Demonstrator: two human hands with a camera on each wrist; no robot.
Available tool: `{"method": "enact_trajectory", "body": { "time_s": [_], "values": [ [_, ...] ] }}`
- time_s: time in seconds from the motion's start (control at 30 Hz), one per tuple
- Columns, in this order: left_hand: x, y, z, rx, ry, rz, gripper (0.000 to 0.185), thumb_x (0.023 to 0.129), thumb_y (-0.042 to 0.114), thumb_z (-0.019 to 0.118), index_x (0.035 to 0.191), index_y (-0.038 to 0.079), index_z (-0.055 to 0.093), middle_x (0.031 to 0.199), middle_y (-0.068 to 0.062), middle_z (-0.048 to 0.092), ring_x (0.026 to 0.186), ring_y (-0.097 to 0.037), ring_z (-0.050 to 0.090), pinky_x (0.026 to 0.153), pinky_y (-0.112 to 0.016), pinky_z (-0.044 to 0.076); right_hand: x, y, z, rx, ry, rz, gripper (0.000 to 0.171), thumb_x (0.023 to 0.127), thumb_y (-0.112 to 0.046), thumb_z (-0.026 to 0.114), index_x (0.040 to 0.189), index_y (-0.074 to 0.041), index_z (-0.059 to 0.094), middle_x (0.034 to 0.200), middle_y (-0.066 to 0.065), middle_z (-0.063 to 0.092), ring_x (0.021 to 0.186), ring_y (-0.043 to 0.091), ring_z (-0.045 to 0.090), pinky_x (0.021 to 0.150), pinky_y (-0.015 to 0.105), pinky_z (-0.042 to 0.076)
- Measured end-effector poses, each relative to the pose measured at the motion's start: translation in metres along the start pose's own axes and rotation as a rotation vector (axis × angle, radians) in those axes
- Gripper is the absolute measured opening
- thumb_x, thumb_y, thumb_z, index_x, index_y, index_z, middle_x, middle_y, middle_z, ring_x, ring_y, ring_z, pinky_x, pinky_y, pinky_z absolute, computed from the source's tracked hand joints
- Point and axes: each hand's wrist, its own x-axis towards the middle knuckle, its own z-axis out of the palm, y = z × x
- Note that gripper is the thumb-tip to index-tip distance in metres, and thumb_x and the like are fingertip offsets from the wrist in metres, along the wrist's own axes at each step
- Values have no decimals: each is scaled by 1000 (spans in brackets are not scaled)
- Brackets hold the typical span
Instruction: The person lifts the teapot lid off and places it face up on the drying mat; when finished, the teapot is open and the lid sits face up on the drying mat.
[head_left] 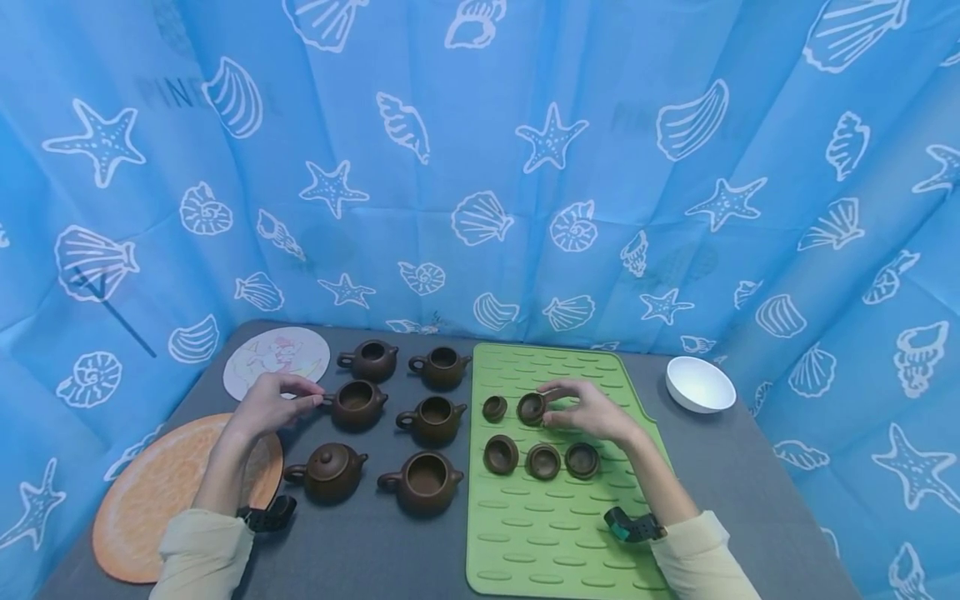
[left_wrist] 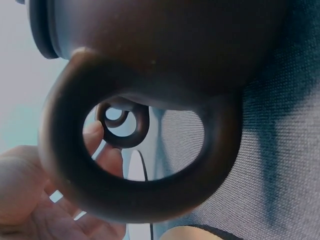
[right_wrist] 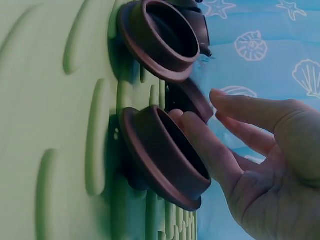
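Observation:
My left hand pinches the loop handle of an open brown teapot, the middle one in the left column. In the left wrist view, the lidded teapot's handle looms in front, with my left fingers at the smaller handle behind. Over the green mat, my right hand pinches a small brown teapot lid at its edge between thumb and fingers. In the right wrist view, nearer upturned lids partly cover the held lid.
More lidless teapots stand in two columns; the lidded teapot is front left. Several other lids lie on the green mat. A white bowl sits right, with an orange-slice placemat and pale round mat left.

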Motion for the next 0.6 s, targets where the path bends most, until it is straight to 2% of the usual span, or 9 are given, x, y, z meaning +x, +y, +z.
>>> {"method": "enact_trajectory", "body": {
  "time_s": [0.17,0.37,0.6],
  "values": [
    [-3,1,1,-4,5,-1,23,105,13,72,121,-2,78,120,-28,76,92,-29,73,76,-42,66,-5,-2,2,18,11,-11,53,101,-6,73,149,9,55,149,37,58,132,54,64,96,36,65],
    [-6,1,1,-1,5,-8,25,105,13,71,124,-2,76,121,-28,75,92,-29,73,76,-39,65,-12,-3,3,110,5,4,57,102,-4,72,152,11,50,151,42,52,116,52,74,94,34,66],
    [-15,2,-3,6,7,-15,29,105,17,72,127,-1,75,126,-28,74,96,-28,73,78,-40,65,-25,-10,3,98,36,-32,55,103,-10,72,151,8,52,152,38,54,112,44,78,95,30,65]
  ]
}}
